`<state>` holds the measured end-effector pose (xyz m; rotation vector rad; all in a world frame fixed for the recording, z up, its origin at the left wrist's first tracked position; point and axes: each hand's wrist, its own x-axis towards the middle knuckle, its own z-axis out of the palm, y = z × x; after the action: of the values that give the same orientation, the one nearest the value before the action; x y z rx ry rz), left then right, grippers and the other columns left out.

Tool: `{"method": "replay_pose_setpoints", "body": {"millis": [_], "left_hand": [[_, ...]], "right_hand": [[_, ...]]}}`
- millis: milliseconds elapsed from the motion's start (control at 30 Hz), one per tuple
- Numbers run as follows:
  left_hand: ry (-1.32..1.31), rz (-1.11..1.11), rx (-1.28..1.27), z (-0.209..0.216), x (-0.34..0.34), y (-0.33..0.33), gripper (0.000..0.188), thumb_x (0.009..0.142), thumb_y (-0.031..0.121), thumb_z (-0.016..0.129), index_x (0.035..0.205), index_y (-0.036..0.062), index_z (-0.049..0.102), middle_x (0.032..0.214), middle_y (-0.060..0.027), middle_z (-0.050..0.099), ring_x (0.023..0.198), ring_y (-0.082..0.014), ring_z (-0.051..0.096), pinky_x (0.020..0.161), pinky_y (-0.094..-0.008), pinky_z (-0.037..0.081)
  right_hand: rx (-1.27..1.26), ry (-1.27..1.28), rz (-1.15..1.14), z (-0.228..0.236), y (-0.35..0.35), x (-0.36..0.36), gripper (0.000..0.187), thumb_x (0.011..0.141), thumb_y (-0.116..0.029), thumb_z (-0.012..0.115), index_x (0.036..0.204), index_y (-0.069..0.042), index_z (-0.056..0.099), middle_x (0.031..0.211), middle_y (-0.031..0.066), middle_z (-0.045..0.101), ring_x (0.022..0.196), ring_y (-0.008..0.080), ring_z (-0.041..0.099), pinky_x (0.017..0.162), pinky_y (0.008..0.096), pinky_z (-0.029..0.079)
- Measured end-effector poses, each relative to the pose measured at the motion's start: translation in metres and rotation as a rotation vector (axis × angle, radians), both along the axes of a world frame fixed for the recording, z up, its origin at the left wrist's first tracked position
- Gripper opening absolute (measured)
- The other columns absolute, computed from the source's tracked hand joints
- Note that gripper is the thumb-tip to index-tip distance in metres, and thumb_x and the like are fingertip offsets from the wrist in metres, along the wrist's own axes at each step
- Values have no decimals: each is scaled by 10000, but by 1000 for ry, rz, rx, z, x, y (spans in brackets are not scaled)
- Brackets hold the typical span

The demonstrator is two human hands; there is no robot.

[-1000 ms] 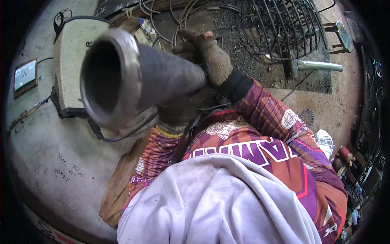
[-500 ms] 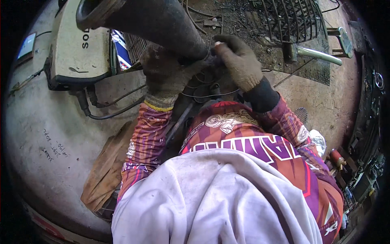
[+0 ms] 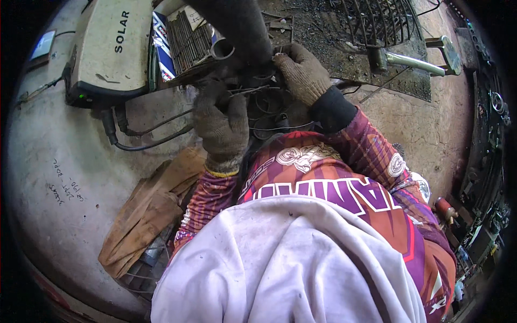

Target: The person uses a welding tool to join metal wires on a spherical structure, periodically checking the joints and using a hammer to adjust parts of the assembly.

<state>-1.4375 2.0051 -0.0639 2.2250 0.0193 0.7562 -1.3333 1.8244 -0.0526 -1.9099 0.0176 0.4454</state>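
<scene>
A thick dark metal pipe (image 3: 237, 24) slants down from the top edge to just in front of me. At its lower right end my gloved right hand (image 3: 304, 74) has its thumb and fingers closed against the rim. My gloved left hand (image 3: 221, 121) is below and left of the pipe, apart from it, its fingers curled in and thumb raised. A thin metal rod (image 3: 252, 90) lies across the gap by the left thumb; whether the hand grips it is unclear. Dark rings (image 3: 268, 101) show beneath, partly hidden in shadow.
A beige welding machine (image 3: 110, 46) with black cables (image 3: 156, 141) is at the left. Beside it, a box (image 3: 187, 40) holds several thin rods. A wire basket (image 3: 379, 21) and a metal bar (image 3: 414, 62) lie on the gritty metal plate at right. Brown cloth (image 3: 148, 215) is at lower left.
My left hand has come off the pipe and moved down toward me. The pipe's upper end has swung right, uncovering the rod box. My right hand stays at the pipe's lower end.
</scene>
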Motion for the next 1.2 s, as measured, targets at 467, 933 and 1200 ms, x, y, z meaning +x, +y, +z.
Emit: {"method": "replay_pose_setpoints", "body": {"millis": [467,933,1200], "left_hand": [[582,-438,-1297,33,-6,-4,329,972,119,597,1276,-4,578,1124,-116,688,952,-197,701,791,-340,624],[746,-668,-1805,36,-10,-18,250,975,171,606,1183,35,625,954,-54,669,774,-165,664,693,-359,574],[1226,-695,-1876,24,-1,-9,141,976,236,586,1091,163,618,806,28,619,569,-62,506,536,-281,447]], "right_hand": [[436,61,-45,17,-18,-57,278,982,-180,597,1193,2,601,965,43,649,795,78,580,677,246,498],[569,91,65,44,-26,-67,372,1012,-272,566,1298,-39,615,1163,91,669,1023,137,624,903,281,508],[390,279,188,37,-31,-55,347,954,-229,645,1214,1,655,1113,83,690,996,138,637,894,267,508]]}}
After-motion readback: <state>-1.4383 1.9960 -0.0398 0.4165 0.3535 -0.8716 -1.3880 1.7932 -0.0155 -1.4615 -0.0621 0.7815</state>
